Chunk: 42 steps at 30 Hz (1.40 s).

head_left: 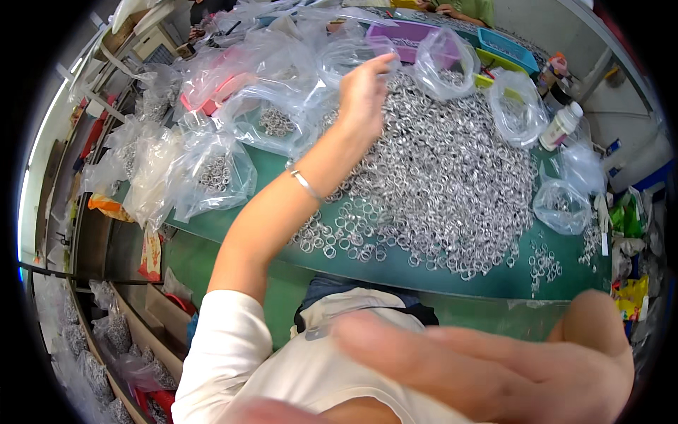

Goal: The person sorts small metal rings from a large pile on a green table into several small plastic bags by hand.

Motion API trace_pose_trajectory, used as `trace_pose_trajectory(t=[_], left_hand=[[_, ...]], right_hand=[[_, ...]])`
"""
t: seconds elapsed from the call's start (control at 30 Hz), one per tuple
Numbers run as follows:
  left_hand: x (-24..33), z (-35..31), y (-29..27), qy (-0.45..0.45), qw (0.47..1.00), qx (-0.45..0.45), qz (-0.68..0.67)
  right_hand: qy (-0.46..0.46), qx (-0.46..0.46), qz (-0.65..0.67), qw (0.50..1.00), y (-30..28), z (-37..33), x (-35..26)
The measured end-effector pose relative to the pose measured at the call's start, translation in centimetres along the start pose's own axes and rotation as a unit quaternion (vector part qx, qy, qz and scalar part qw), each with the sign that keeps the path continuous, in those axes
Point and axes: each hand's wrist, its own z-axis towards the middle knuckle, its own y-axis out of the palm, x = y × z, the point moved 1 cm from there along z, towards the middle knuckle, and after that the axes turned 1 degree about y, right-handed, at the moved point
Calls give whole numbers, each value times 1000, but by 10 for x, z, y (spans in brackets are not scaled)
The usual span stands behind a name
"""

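Note:
My left hand (364, 99) reaches over the far left part of a big heap of silvery metal rings (452, 177) on the green table (318, 260). Its fingers are partly curled, with one pointing toward the far bags; whatever they hold, if anything, is hidden. A bangle (305, 185) circles that wrist. Clear plastic bags (311, 92) lie just left of this hand, and one bag (446, 67) stands open to its right. My right hand (466, 367) is raised close to the camera, large and blurred, away from the table; its fingers are smeared.
A purple bin (417, 39), a blue tray (507, 49) and a white bottle (561, 127) stand along the far and right sides. Bags of rings (212, 173) crowd the left. Boxes with filled bags (116, 328) sit lower left. Another person's hands (448, 10) show at the far edge.

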Motion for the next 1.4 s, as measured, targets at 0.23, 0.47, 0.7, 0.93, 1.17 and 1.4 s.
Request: trace_pose_trajectory(t=[0.23, 0.47, 0.7, 0.93, 1.17, 1.4], left_hand=[[9, -45, -77, 29, 997, 74, 27], [3, -75, -121, -7, 996, 86, 25], [-11, -95, -149, -7, 994, 103, 38], [-10, -138, -178, 14, 989, 135, 60], [-2, -148, -166, 10, 986, 155, 63], [-9, -155, -183, -10, 986, 145, 75]], right_hand=[[-38, 1, 29, 999, 7, -5, -9], [-39, -3, 25, 999, 17, 22, -31], [-35, -8, 11, 999, 26, 20, -56], [-55, 0, 26, 998, 31, 6, -63], [-59, -3, 24, 998, 32, 22, -70], [-67, 15, 36, 997, 39, 24, -66]])
